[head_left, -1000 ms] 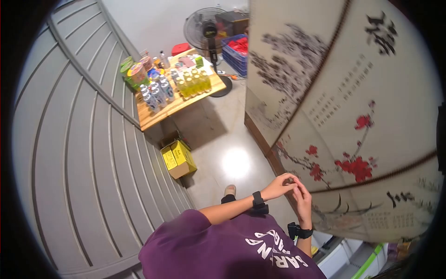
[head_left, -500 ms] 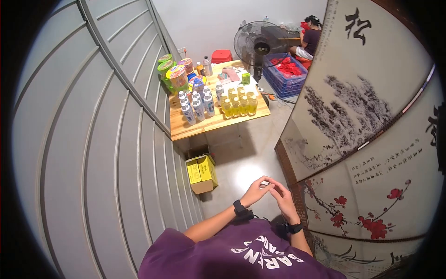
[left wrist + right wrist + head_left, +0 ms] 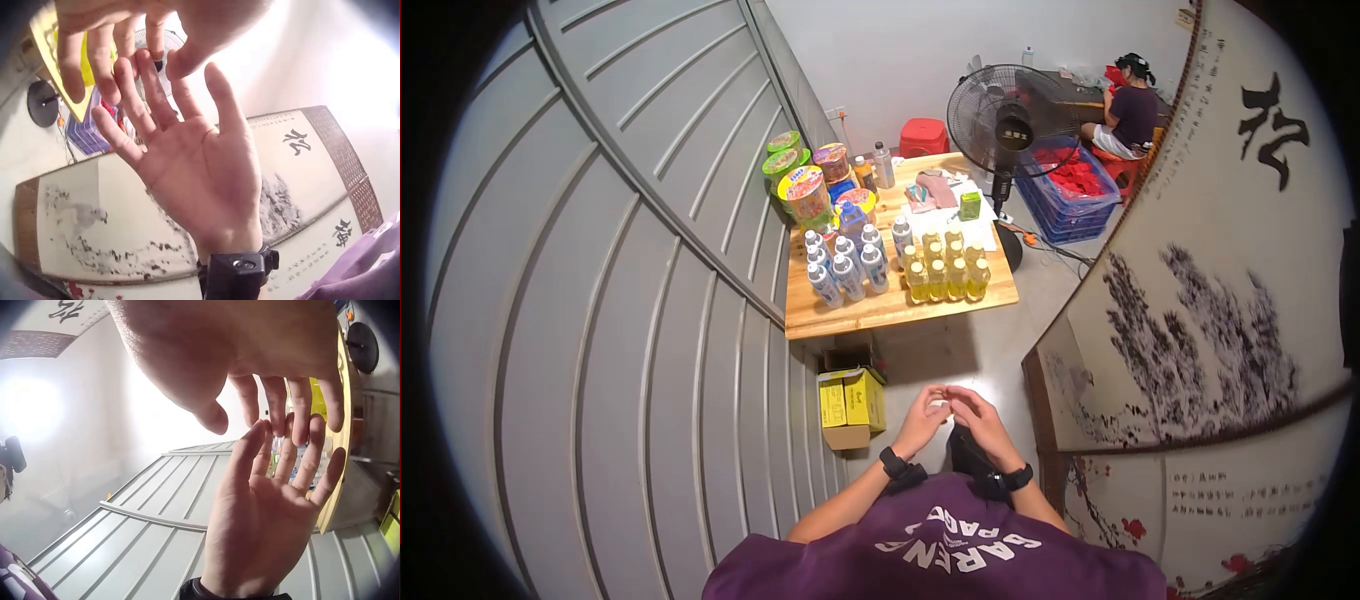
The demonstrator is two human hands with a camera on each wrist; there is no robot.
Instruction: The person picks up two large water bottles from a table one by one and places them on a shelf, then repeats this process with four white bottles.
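Note:
My left hand [image 3: 920, 420] and right hand [image 3: 984, 422] are held in front of the purple shirt, fingertips close together, with nothing gripped. Seen from the left wrist, the right hand [image 3: 200, 162] turns its palm to the camera, its fingers loosely spread. The right wrist view likewise shows the left hand [image 3: 262, 519] with relaxed, slightly bent fingers. Beyond both hands stands a wooden table [image 3: 830, 322]. On its near side are several white bottles [image 3: 847, 275] on the left and several yellow-liquid bottles [image 3: 947, 278] on the right.
Cup noodles [image 3: 808, 197] are stacked at the table's left. Nearby are a fan [image 3: 1012, 130], a blue crate [image 3: 1060, 222], a red stool [image 3: 923, 138] and a seated person [image 3: 1135, 110]. A yellow carton [image 3: 852, 405] lies below; a painted screen [image 3: 1140, 340] and grey panelled wall [image 3: 650, 330] flank me.
The head view has swung round to the right, bringing the table nearer and the seated person into view. Both hands stay together at the fingertips, now lower and more central.

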